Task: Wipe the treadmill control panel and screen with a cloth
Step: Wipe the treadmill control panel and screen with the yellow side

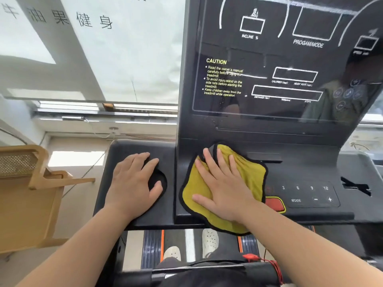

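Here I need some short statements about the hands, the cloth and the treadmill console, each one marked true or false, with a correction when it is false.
1. The right hand lies flat on the yellow cloth. True.
2. The cloth is pressed on the upright screen. False: it lies on the lower control panel, below the screen.
3. The left hand holds a second cloth. False: it is bare and rests on the side tray by the cup recess.
4. The buttons 3, 6, 9 and 12 show uncovered, right of the cloth. True.
5. The red stop button is completely hidden. False: part of it shows beside the cloth's edge.
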